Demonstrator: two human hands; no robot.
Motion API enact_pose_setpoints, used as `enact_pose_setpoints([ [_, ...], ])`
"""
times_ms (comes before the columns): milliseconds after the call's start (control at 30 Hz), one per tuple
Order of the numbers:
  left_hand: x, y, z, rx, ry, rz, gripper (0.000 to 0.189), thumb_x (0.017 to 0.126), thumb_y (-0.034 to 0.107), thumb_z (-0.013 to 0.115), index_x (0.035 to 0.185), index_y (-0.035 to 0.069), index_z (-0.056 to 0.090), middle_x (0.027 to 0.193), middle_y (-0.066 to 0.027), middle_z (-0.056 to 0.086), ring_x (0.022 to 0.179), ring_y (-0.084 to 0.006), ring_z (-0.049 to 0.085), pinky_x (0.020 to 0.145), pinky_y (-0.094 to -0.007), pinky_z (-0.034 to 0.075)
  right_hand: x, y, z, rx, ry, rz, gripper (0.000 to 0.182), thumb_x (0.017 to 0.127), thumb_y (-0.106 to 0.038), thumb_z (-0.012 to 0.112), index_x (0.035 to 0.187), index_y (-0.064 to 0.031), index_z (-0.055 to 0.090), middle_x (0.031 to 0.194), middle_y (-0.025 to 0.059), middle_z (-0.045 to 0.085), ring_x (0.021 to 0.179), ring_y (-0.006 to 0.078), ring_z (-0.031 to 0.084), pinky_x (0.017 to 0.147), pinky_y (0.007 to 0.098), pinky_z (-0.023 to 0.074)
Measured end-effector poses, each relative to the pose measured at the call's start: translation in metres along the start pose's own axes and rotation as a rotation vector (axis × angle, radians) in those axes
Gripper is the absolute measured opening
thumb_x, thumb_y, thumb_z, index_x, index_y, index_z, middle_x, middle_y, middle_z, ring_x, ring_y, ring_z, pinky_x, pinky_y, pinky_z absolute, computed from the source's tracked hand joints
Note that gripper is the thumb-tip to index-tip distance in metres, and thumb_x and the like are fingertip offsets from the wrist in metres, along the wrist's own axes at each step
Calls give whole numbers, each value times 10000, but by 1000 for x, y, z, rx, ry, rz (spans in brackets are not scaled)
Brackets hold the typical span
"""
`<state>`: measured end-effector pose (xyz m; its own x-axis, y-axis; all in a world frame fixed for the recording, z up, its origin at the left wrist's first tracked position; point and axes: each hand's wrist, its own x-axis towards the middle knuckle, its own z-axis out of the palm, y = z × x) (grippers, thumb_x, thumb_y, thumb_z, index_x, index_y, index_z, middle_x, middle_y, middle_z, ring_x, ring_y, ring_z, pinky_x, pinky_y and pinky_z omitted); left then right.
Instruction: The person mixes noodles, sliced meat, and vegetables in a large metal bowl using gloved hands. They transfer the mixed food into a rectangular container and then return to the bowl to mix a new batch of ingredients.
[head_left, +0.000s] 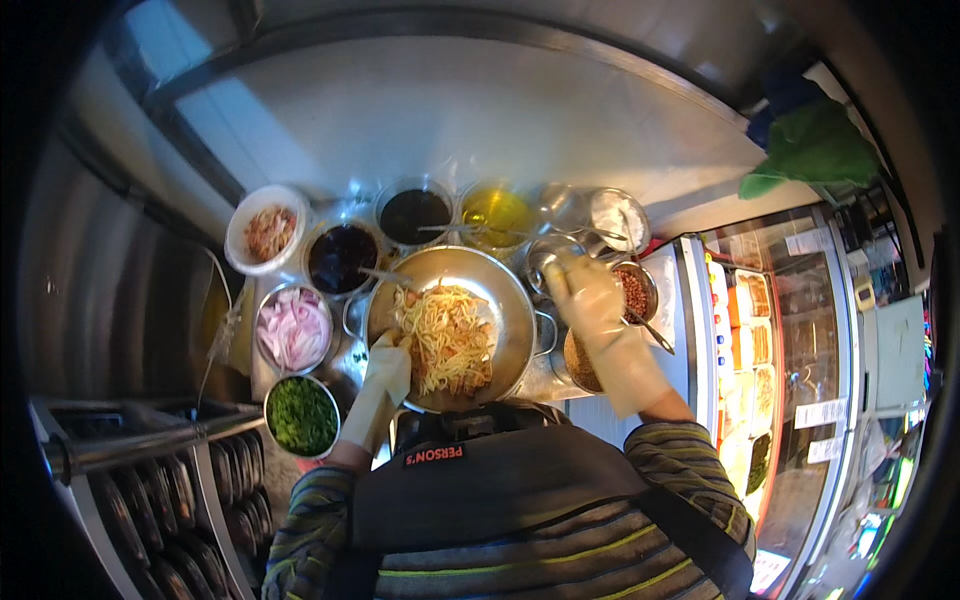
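A wide metal bowl (508, 300) with two loop handles holds a heap of shredded food (450, 337). My left hand (390, 365), in a pale glove, is at the bowl's lower left side, its fingers by the food; whether it grips anything is unclear. Gloved too, my right hand (583, 289) reaches over a small round metal container (553, 251) right of the bowl, its fingertips hidden or blurred there. Beside that hand are a container of reddish-brown nuts or beans (634, 294) with a spoon, and one of brown granules (581, 362) partly beneath the forearm.
Around the bowl stand containers of sliced onion (294, 330), chopped greens (302, 417), dark liquids (343, 259), yellow oil (496, 214), white powder (619, 219) and a tub of reddish pieces (271, 233). A lit glass display case (806, 330) stands right, racks (199, 435) lower left.
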<state>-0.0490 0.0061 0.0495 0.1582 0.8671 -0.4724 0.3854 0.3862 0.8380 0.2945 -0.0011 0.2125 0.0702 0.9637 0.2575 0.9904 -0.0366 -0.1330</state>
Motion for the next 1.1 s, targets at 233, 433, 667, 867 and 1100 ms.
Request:
enact_pose_setpoints([
  [233, 29, -34, 6, 277, 30, 265, 334, 1030, 182, 560, 1322, 49, 651, 1226, -153, 724, 1103, -282, 684, 923, -328, 532, 24, 158, -23, -267, -432, 774, 447, 994, -444, 590, 1274, -106, 673, 1294, 200, 683, 1235, 363, 641, 983, 498, 542],
  [433, 13, 2, 11, -206, -53, -54, 310, 1046, 180, 539, 1307, 38, 624, 1127, -136, 742, 1039, -270, 708, 850, -303, 565, 17, 204, 40, -168, -472, 791, 334, 978, -234, 533, 1203, -72, 719, 1275, 212, 698, 1212, 388, 665, 993, 508, 535],
  [667, 50, -57, 20, 158, -55, 276, 314, 1029, 176, 551, 1299, 45, 642, 1135, -111, 736, 1037, -247, 694, 874, -311, 554, -14, 291, 63, 492, -94, 875, 247, 985, -259, 608, 1024, -50, 734, 835, 135, 697, 700, 265, 649, 593, 421, 482],
  [867, 25, -19, 21, -352, 5, -127, 284, 1013, 116, 576, 1264, 27, 675, 1078, -115, 748, 919, -215, 715, 761, -304, 572, -12, 282, 47, 1090, -96, 1005, 335, 1058, -347, 600, 919, -55, 688, 579, -40, 426, 472, 102, 372, 432, 294, 268],
  [1100, 7, 6, -4, 655, 8, 307, 299, 986, 151, 542, 1252, 66, 648, 1248, -200, 675, 1097, -398, 681, 943, -416, 555, -26, 180, -44, 1180, -107, 862, 303, 1042, -326, 631, 977, -43, 718, 607, -51, 465, 488, 69, 368, 458, 249, 285],
])
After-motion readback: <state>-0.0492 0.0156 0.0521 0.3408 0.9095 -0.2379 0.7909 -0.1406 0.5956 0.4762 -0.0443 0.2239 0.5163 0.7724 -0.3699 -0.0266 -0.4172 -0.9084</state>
